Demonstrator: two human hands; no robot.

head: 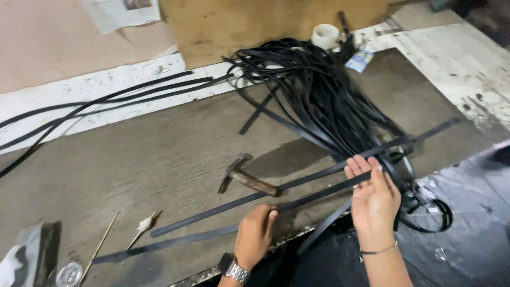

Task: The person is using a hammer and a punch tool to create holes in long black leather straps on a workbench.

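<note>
While the left hand (255, 234) pinches a long black strap (313, 195) at the near edge of the tabletop (159, 159), fingers pressed together on it, the right hand (373, 197) lies open-palmed under the same strap farther along, fingers spread and cradling rather than clamping. Handling it well probably means keeping it flat and untwisted between both hands, clear of the tangled strap bundle (319, 90) behind. A hammer (245, 178) rests near on the worn grey board, with a white roll (325, 35) at the far wall.
</note>
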